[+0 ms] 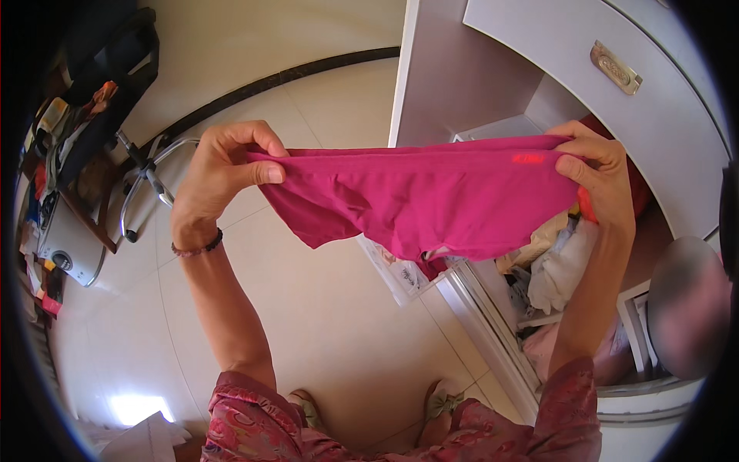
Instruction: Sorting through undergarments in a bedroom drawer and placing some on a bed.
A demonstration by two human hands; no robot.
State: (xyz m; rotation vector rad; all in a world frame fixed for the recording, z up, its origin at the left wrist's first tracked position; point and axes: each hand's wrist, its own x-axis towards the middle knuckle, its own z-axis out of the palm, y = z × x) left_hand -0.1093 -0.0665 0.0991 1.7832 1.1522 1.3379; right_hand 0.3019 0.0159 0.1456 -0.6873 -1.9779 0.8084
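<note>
A pair of magenta underpants (404,202) is stretched sideways in front of me, its waistband along the top. My left hand (231,167) pinches the left end of the waistband between thumb and fingers; a beaded bracelet is on that wrist. The right end is pinched by my right hand (592,173), beside small red lettering on the band. Behind the cloth's lower edge, part of a clear plastic drawer (404,291) shows with fabric in it. The cloth hides much of that drawer.
At the right stands a white wardrobe (456,75) with a metal handle (616,67) and piled clothes (563,265) inside. A swivel chair's base (151,173), a white appliance (72,248) and heaped clothes are at the left. Pale tiles (323,323) cover the floor.
</note>
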